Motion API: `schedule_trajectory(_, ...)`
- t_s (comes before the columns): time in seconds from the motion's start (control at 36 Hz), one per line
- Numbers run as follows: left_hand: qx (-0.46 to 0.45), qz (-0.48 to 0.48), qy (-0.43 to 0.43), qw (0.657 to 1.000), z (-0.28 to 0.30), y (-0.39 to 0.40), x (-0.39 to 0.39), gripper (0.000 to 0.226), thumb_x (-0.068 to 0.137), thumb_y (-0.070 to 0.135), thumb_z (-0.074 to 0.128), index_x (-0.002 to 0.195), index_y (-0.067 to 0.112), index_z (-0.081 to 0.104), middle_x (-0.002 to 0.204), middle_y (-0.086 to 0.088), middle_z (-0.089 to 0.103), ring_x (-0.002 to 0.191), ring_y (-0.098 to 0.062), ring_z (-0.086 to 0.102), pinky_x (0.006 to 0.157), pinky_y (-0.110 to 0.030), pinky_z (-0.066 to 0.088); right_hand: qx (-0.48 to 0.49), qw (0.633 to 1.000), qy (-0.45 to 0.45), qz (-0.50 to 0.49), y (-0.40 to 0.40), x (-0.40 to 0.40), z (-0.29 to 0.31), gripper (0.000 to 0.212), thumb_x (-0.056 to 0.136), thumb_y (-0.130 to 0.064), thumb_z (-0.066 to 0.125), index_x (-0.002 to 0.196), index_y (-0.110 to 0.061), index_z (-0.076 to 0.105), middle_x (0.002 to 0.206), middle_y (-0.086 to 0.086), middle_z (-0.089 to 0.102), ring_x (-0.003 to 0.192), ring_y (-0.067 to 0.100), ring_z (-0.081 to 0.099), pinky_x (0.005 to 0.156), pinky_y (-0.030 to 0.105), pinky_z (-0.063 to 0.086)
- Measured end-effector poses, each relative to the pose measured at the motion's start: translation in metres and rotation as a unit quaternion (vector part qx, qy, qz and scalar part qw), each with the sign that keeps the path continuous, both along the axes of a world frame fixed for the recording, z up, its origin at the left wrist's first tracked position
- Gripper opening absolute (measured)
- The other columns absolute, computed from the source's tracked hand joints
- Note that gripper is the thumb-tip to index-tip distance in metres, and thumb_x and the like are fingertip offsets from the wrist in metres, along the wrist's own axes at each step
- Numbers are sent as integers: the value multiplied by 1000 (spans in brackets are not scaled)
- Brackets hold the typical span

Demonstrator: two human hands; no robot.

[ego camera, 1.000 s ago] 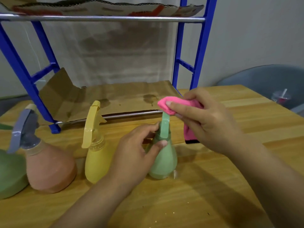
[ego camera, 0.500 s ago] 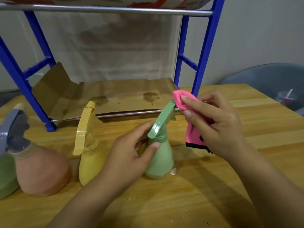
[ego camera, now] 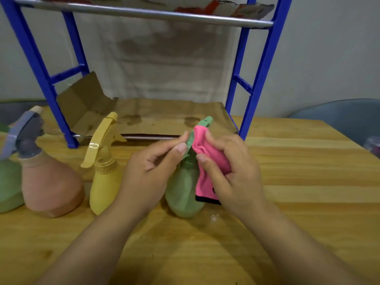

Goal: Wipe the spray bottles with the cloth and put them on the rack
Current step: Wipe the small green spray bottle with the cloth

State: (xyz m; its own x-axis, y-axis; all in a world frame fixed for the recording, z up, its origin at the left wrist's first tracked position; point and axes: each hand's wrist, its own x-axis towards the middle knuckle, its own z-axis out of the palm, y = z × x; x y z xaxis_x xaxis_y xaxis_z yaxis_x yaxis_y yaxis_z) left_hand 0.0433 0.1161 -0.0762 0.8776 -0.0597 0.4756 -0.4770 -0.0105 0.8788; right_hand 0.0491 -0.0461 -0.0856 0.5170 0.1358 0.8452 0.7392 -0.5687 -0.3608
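A small green spray bottle [ego camera: 181,194] stands on the wooden table [ego camera: 308,182] in front of me. My left hand [ego camera: 152,167] pinches its green trigger head between thumb and fingers. My right hand [ego camera: 230,173] grips a pink cloth [ego camera: 207,161] and presses it against the right side of the head and neck. A yellow spray bottle [ego camera: 104,171] stands just left of my left hand. Further left stand a peach bottle [ego camera: 51,188] with a grey-blue head and a larger green bottle [ego camera: 8,186], partly cut off. The blue rack [ego camera: 265,64] stands behind.
Brown cardboard [ego camera: 156,118] lines the rack's bottom shelf, with one flap folded up at the left. A metal bar [ego camera: 144,15] fronts the upper shelf. A grey chair [ego camera: 345,120] is past the table's far right corner. A small wet spot [ego camera: 213,218] lies beside the green bottle.
My right hand has brought the pink cloth down from the nozzle tip to the bottle's neck. My left hand has shifted up from the bottle's body to pinch the trigger head.
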Motion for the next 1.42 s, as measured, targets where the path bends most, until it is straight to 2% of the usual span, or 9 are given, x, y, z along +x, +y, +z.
schedule_trajectory(0.19,2,3,16,1000,-2,3,3,24,82,32,61,104,34,70,107,16,71,105,-7,65,91,-35,53,-61,996,-59,8,-7,6,-9,28,90,-15,65,110,4,67,94,14,64,82,25,62,68,38,52)
schedule_trajectory(0.31,8,3,1,1000,-1,0,3,25,84,24,53,104,31,67,101,21,71,101,-3,65,86,-27,54,35,998,14,-53,-16,13,-4,26,89,-18,66,110,-4,66,96,-1,58,89,10,55,77,23,47)
schedule_trajectory(0.39,17,5,-14,1000,-1,-3,3,27,87,23,50,108,36,62,100,22,69,97,-1,65,78,-19,53,37,998,20,-46,-11,9,-8,27,89,-19,64,110,-2,65,96,-3,56,90,8,54,80,14,43)
schedule_trajectory(0.58,14,34,-29,999,-5,-2,6,26,90,22,49,104,36,65,105,23,68,104,-4,64,88,-31,54,-58,997,-47,-9,-8,5,-16,29,91,-17,62,111,3,66,94,15,62,83,24,60,68,36,51)
schedule_trajectory(0.78,48,45,-51,997,-7,-4,6,27,85,34,52,109,37,62,110,22,67,107,-5,63,89,-39,54,30,996,28,-79,-21,17,-10,28,90,-19,63,111,0,64,96,7,57,87,6,49,78,11,39)
schedule_trajectory(0.94,67,69,-82,992,-10,-5,7,26,87,32,51,111,37,60,109,24,66,106,-5,63,87,-38,55,-40,999,-9,-24,-13,7,-21,31,90,-20,61,111,2,65,94,14,60,84,20,57,69,34,50)
schedule_trajectory(1.11,96,91,-105,986,-11,-7,7,26,89,33,48,112,41,57,109,34,62,109,1,60,88,-33,55,27,994,44,-91,-29,16,-17,29,89,-18,64,113,-1,65,96,8,56,86,1,45,79,5,36)
schedule_trajectory(1.28,97,95,-104,985,-12,-7,8,26,91,32,47,113,40,58,110,33,62,110,0,60,89,-38,55,-41,997,64,-19,-28,7,-27,32,90,-24,62,115,-5,65,98,5,57,87,10,53,75,16,45)
schedule_trajectory(1.42,98,92,-98,986,-12,-8,8,27,91,33,46,114,40,57,111,34,61,111,1,59,90,-40,54,16,997,32,-61,-28,9,-22,24,87,-17,69,108,-5,68,99,6,59,91,9,55,82,15,45)
